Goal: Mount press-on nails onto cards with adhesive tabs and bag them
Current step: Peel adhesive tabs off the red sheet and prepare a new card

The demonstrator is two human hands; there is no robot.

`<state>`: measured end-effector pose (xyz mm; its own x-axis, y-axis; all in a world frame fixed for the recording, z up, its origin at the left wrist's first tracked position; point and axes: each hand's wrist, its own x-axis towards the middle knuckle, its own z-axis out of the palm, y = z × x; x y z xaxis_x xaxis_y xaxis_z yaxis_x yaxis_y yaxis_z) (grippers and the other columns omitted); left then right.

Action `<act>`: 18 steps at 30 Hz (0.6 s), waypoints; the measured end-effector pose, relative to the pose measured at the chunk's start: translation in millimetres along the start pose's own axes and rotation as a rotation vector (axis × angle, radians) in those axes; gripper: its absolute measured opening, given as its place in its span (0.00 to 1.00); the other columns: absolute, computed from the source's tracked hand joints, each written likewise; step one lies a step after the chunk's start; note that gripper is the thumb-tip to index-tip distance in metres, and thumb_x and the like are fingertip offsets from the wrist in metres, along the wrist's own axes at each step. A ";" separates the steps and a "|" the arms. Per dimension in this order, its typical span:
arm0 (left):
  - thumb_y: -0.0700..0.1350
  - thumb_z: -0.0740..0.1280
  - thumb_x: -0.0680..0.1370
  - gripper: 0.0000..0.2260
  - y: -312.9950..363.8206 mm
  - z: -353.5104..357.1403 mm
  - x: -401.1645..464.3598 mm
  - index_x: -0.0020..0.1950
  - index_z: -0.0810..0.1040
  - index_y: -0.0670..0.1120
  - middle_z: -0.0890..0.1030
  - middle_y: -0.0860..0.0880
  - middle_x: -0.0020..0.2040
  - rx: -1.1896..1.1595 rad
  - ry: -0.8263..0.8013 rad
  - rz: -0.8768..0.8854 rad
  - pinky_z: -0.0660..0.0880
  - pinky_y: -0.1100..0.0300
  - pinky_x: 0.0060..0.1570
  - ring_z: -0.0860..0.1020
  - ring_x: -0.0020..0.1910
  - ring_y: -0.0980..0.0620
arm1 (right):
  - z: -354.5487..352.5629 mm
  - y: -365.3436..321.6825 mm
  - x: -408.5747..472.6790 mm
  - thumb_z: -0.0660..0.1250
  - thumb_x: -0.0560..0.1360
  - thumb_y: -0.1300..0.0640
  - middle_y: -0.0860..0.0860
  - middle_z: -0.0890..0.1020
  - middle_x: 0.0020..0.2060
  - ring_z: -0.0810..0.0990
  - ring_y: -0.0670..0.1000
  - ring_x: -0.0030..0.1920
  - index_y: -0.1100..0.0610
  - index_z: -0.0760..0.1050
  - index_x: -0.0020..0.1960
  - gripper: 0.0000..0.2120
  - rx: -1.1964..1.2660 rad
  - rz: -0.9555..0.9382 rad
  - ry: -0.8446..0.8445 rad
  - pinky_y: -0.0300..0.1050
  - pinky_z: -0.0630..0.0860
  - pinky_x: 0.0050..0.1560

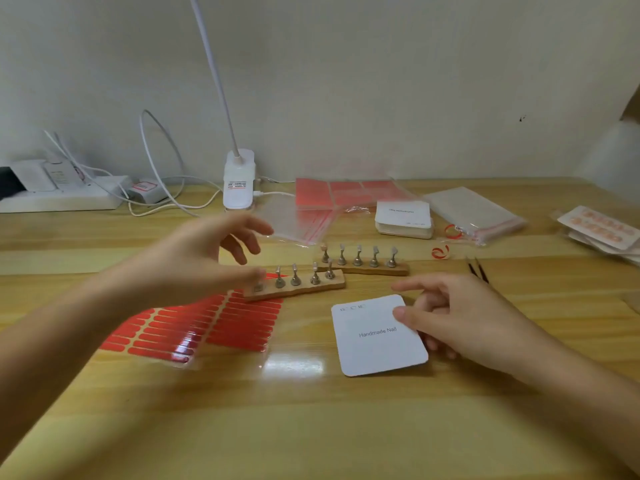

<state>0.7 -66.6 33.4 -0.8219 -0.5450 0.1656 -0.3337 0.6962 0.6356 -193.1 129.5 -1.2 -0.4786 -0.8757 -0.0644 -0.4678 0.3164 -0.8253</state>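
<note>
The wooden counter point(311, 427) runs wall to wall, with a white power strip point(59, 199) at its far left corner and a white clip lamp point(239, 180) at the middle of the far edge. Red adhesive tab sheets point(207, 327) lie left of centre, their tabs running roughly left to right. Just beyond them stand two wooden nail stands point(304, 289), long axes left to right, metal pegs upright; the farther stand point(363, 266) sits slightly right of the nearer. A white card point(375, 337) printed "Handmade Nail" lies flat near the centre, long axis toward the near edge, slightly tilted, text reading upright. The left hand point(194, 261) hovers blurred over the nearer stand's left end, fingers spread and loosely curled; whether it touches a peg I cannot tell. The right hand point(450, 323) pinches the card's right edge, thumb on top. A card stack point(403, 216), clear bags point(474, 213) and black tweezers point(478, 270) lie toward the far right.
</note>
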 end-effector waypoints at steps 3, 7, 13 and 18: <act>0.47 0.75 0.68 0.20 -20.2 2.4 -6.7 0.51 0.70 0.63 0.76 0.57 0.47 0.078 -0.069 -0.035 0.68 0.76 0.39 0.74 0.45 0.66 | 1.9 0.7 1.9 0.68 0.73 0.55 0.46 0.79 0.28 0.74 0.37 0.28 0.43 0.73 0.52 0.10 -0.171 -0.110 0.034 0.28 0.68 0.31; 0.51 0.75 0.66 0.17 -29.9 9.5 -9.1 0.48 0.71 0.65 0.77 0.58 0.45 0.117 -0.052 -0.032 0.68 0.76 0.42 0.73 0.46 0.65 | -0.7 -2.7 9.6 0.67 0.73 0.54 0.46 0.77 0.30 0.73 0.36 0.31 0.39 0.71 0.46 0.10 -0.330 -0.192 0.000 0.28 0.68 0.35; 0.51 0.73 0.69 0.10 -29.4 17.7 -2.0 0.47 0.77 0.58 0.77 0.56 0.42 0.182 -0.043 0.000 0.70 0.69 0.40 0.74 0.42 0.60 | -23.0 7.7 37.1 0.71 0.70 0.52 0.46 0.76 0.32 0.72 0.42 0.30 0.46 0.68 0.40 0.10 -0.483 -0.199 0.201 0.36 0.64 0.30; 0.47 0.75 0.68 0.08 -22.0 17.8 6.2 0.46 0.82 0.50 0.78 0.55 0.37 0.090 0.021 0.077 0.69 0.74 0.38 0.75 0.41 0.62 | -28.1 14.5 52.0 0.70 0.71 0.51 0.40 0.72 0.40 0.68 0.37 0.35 0.48 0.73 0.60 0.18 -0.559 -0.210 0.081 0.24 0.65 0.38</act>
<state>-5.2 -77.0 7.0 -0.8373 -0.4973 0.2272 -0.3111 0.7751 0.5500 -245.7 98.8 -0.8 -0.3782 -0.9167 0.1290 -0.8679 0.3026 -0.3940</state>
